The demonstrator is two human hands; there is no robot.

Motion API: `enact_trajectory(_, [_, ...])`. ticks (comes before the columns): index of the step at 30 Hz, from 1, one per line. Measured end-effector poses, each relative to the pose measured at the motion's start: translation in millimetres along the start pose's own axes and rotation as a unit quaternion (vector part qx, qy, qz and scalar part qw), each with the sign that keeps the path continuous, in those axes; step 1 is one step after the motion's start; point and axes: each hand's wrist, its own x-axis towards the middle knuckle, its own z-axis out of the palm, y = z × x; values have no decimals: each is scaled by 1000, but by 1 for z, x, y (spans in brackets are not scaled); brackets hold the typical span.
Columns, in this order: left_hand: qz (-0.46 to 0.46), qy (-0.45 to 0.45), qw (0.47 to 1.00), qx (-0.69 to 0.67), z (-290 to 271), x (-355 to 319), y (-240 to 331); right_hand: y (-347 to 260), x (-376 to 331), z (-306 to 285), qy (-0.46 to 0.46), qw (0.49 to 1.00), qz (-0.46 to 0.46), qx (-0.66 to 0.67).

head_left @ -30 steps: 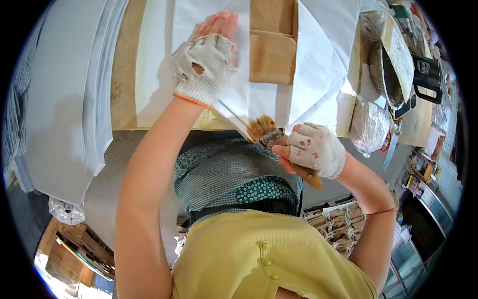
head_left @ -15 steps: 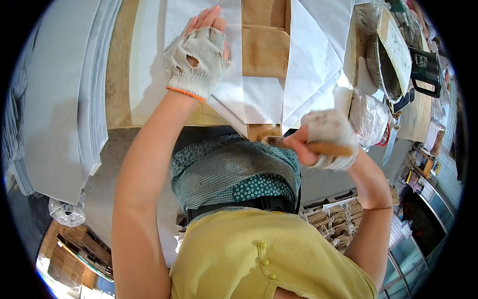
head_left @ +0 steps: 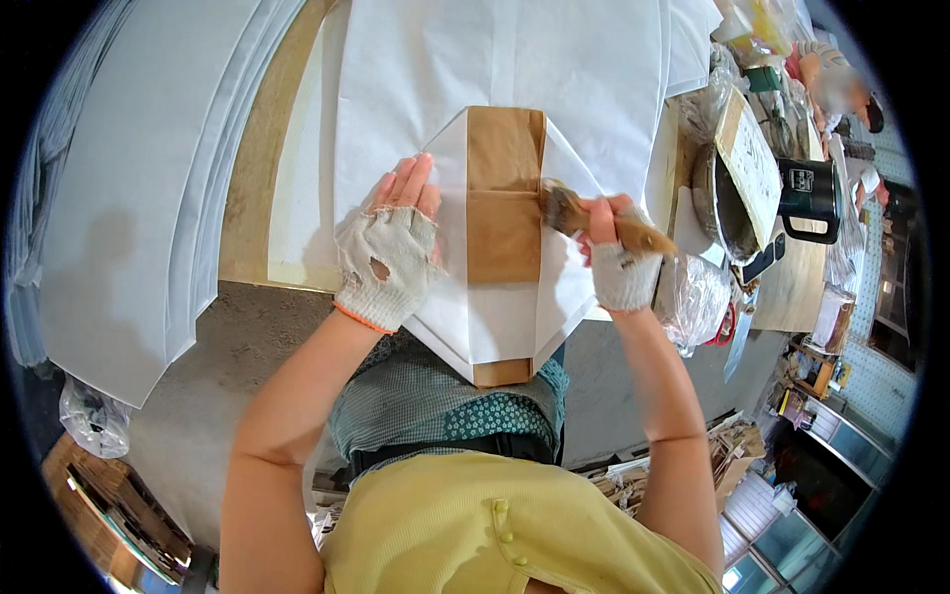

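A white paper bag lies on the table, its near end folded into a pointed shape with a brown strip down the middle. Parts of the brown strip look darker and shiny. My left hand, in a worn fingerless knit glove with a hole, rests flat on the bag's left side, fingers stretched out. My right hand, gloved likewise, grips the wooden handle of a brush. The bristles are at the right edge of the brown strip, near its upper half.
Stacked white paper sheets lie at the left. On the right stand a bowl with a board leaning over it, a dark mug, a clear plastic bag and red-handled scissors. Another person is at the far right.
The brush in my right hand has moved from the bag's near tip up to the right edge of the brown strip. My left hand stays flat on the bag. The view has shifted forward.
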Motion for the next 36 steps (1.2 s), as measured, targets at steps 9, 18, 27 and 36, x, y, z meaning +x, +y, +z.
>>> enact_trajectory(9, [-30,28,998,-41,1,0,0,-45,52,42,-262,957,109,63])
enact_trajectory(18, [-83,5,990,-111,-1,4,3,-15,70,67,-128,755,-569,-300])
enact_trajectory(27, [-120,22,972,-201,5,-1,4,53,-30,-184,177,736,-322,-569])
enact_trajectory(36, [-133,-96,984,-69,-23,47,-14,12,19,-81,-38,897,-239,-371])
